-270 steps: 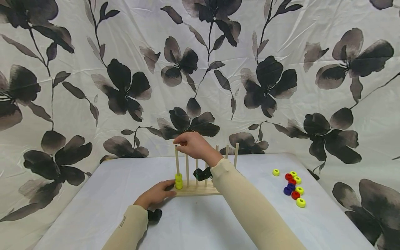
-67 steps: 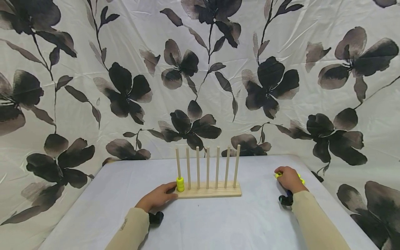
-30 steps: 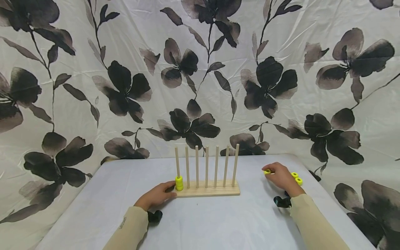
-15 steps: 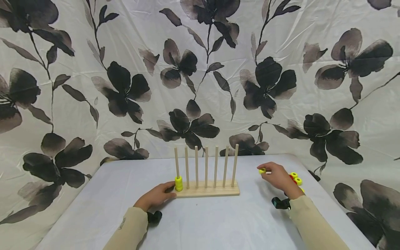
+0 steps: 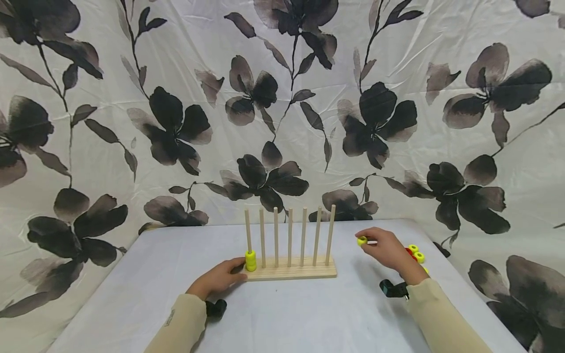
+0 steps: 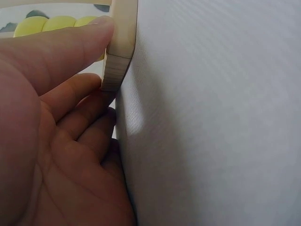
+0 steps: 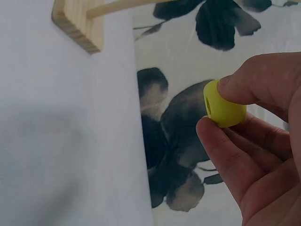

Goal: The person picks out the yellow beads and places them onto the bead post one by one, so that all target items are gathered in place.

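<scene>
A wooden peg stand (image 5: 291,272) with a row of upright pegs stands on the table. Three yellow beads (image 5: 250,261) are stacked on its leftmost peg; the other pegs are bare. At the stand's left end, my left hand (image 5: 217,279) holds the base (image 6: 123,30) between thumb and fingers, seen close in the left wrist view. My right hand (image 5: 383,247) is raised over the table, right of the stand, pinching a yellow bead (image 7: 226,106) between thumb and fingers. Part of the bead's hole shows in the right wrist view.
Loose yellow beads (image 5: 419,257) and red beads lie on the table's right side, partly hidden behind my right hand and wrist. A white cloth (image 5: 282,318) covers the table. A flower-patterned sheet (image 5: 282,98) hangs behind it.
Earlier my right hand was over the leftmost peg, then went to the loose beads at right. It has taken a yellow bead and moved left with it. My left hand has stayed at the stand.
</scene>
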A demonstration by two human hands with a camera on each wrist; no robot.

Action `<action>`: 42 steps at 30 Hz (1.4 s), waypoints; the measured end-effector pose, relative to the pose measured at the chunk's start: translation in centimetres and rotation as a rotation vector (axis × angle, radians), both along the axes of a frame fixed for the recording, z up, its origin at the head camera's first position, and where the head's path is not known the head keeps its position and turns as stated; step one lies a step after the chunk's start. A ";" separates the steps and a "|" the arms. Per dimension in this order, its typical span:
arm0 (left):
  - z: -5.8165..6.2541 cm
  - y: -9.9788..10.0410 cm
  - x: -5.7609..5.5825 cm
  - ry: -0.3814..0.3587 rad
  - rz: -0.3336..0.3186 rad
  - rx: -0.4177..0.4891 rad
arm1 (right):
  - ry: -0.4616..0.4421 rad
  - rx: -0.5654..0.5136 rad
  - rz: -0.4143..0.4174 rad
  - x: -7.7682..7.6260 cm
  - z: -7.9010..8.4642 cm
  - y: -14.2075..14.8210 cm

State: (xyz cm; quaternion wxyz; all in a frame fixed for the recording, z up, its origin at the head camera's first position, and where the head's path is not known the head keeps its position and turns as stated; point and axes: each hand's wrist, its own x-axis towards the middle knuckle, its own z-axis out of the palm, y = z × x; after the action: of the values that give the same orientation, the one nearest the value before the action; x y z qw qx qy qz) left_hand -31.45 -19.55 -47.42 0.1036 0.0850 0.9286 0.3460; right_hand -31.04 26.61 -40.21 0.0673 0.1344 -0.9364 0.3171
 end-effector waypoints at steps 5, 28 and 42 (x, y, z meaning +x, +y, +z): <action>0.0 0.0 -0.2 0.010 -0.002 0.013 | 0.036 -0.011 0.037 0.6 0.7 -0.5; -0.4 -0.1 -0.2 0.008 0.000 0.019 | 0.134 -0.001 0.207 2.5 4.0 -3.4; -0.6 -0.3 -0.2 0.007 -0.003 0.020 | 0.179 0.005 0.266 2.8 5.8 -4.9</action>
State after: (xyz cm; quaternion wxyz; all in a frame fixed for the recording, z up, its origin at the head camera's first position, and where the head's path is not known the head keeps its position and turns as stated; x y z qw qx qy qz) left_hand -31.66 -19.85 -47.97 0.0998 0.0886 0.9253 0.3550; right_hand -28.26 21.73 -34.38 0.1078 0.2850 -0.9014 0.3077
